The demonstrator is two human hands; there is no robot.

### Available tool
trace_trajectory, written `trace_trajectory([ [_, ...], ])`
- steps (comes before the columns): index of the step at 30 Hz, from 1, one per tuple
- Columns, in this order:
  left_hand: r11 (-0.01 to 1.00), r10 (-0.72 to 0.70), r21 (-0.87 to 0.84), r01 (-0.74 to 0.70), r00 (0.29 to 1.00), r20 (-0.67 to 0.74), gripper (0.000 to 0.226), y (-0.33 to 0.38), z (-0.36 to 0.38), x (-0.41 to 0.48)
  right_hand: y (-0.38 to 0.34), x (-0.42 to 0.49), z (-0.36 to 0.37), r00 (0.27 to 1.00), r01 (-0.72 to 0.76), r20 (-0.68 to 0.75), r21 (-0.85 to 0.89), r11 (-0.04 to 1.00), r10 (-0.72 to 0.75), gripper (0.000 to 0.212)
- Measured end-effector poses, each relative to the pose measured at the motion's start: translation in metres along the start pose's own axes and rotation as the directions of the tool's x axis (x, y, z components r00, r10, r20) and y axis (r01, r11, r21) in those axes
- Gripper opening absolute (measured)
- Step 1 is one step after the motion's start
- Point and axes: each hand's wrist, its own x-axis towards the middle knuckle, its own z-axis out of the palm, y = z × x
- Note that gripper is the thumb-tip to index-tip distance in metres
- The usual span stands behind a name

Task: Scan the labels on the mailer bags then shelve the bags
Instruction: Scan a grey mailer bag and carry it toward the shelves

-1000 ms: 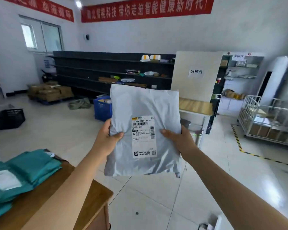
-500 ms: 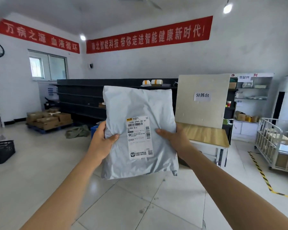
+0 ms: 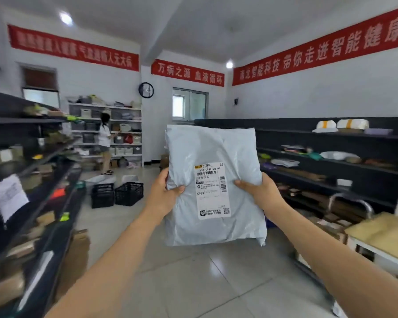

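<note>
A pale tiled floor (image 3: 193,283) runs down the middle of the room between two long dark shelf units. The one on the right (image 3: 285,122) carries scattered parcels and white bundles, and the one on the left (image 3: 21,120) is crowded and blurred. Red banners (image 3: 319,51) with white characters run along the walls under the ceiling. At the far end a white shelf unit (image 3: 124,121) holds bins, and a person (image 3: 104,138) stands facing it. Low on the right is the corner of a table (image 3: 381,232) with a wooden top.

The mailer bag (image 3: 205,148) is held upright in the air over the floor, in the aisle between the dark shelves and touching neither. It is a light grey plastic bag, soft and creased, with its flat front turned toward the camera.

Both hands have hold of it, one at each side edge about halfway up. The left hand (image 3: 161,196) grips the left edge, thumb pressed onto the front — its fingers are hidden behind the bag. The right hand (image 3: 262,193) grips the right edge the same way, thumb lying on the front just beside the label.

Two black crates (image 3: 129,193) sit on the floor near the far end.

The label (image 3: 213,190) is a tall white sticker on the bag's front, between the two thumbs — barcodes, the number 0989 and a small QR code show on it. A round dark clock (image 3: 146,90) hangs on the back wall.
</note>
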Motion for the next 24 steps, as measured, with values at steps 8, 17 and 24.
trace_trajectory([
  [8, 0.964, 0.063, 0.264, 0.028, 0.943, -0.328, 0.049, -0.054, -0.114, 0.101, 0.063, 0.152, 0.176, 0.936, -0.003, 0.345, 0.19, 0.982, -0.064, 0.024],
  [17, 0.91, 0.072, 0.373, 0.182, 0.816, -0.574, 0.045, -0.133, -0.28, 0.209, 0.107, 0.288, 0.405, 0.779, -0.1, 0.619, 0.275, 0.956, -0.096, 0.03],
  [24, 0.852, 0.172, 0.448, 0.269, 0.665, -0.727, 0.036, -0.151, -0.363, 0.265, 0.12, 0.366, 0.567, 0.599, -0.165, 0.782, 0.332, 0.929, -0.172, 0.036],
])
